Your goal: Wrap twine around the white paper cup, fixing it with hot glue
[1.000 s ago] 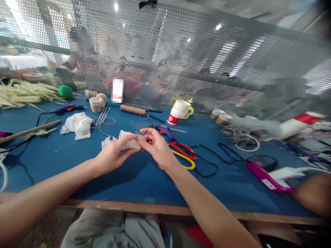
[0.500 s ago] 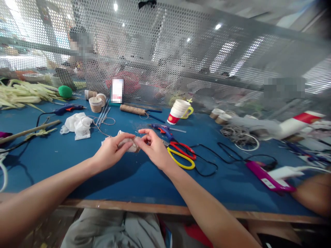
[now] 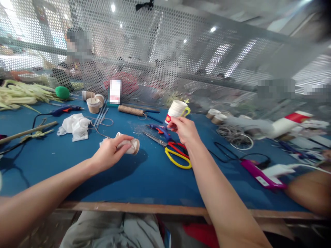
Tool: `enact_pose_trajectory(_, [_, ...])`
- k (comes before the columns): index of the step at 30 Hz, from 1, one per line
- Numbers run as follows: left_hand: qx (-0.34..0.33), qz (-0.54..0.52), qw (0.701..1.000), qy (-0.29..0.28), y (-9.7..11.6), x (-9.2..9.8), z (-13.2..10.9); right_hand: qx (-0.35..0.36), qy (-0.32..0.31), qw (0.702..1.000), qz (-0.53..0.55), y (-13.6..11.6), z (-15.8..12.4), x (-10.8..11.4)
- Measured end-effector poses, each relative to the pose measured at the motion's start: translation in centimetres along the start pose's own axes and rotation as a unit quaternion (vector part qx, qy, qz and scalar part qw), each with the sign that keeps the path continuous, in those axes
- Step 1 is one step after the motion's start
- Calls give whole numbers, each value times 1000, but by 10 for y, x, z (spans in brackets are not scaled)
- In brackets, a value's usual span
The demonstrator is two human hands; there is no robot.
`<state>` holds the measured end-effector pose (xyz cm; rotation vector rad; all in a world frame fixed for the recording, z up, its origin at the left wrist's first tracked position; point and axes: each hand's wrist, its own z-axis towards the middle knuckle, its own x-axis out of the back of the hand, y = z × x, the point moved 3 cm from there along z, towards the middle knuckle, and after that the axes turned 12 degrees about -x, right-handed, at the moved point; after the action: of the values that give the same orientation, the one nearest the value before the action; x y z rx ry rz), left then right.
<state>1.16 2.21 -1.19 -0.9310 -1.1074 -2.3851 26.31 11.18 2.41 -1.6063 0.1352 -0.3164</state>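
My left hand is closed around a paper cup that lies on its side, partly wrapped in brown twine; the fingers cover much of it. Twine trails from behind that hand toward a white crumpled cloth. My right hand is raised in front of a stack of white paper cups, its fingers curled together. What they hold, if anything, is hidden. Just left of it lies a blue glue gun, and below are scissors with red and yellow handles, blades apart.
A twine roll, twine-wrapped cups, glue sticks and a phone stand or lie at the back. The white cloth is left. A purple power strip, cables and another person's arm are right. Perforated metal panel behind.
My right hand has left the cup and moved right and up, over beside the glue gun and cup stack. My left hand still holds the wrapped cup. The view has shifted slightly.
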Motion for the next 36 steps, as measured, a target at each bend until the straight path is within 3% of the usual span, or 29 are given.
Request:
enact_pose_trajectory(4, [2,-7,1000,-3,0,-1,1,-7,-63,998,-1,5,-4,-7])
enact_pose_trajectory(10, [-11,-14,1000,-8,2,-2,2,42,-204,978,-7,2,-29,-22])
enact_pose_trajectory(14, [-23,-6,1000,-6,3,-1,1,29,-233,971,-48,2,-32,-21])
enact_pose_trajectory(17, [-30,-8,1000,-2,3,-1,1,-6,-260,965,-21,2,-34,-21])
enact_pose_trajectory(21, [-38,-7,999,-6,3,-2,1,-6,-254,967,-18,2,-36,-22])
enact_pose_trajectory(26, [-35,-12,999,-8,1,-3,1,1,-179,983,-32,-3,-25,-13])
enact_pose_trajectory(33, [-44,-10,999,-9,2,-3,1,30,-208,977,-45,-6,-31,-17])
enact_pose_trajectory(36, [-45,-10,999,-8,2,-3,1,47,-166,983,-57,-7,-25,-17])
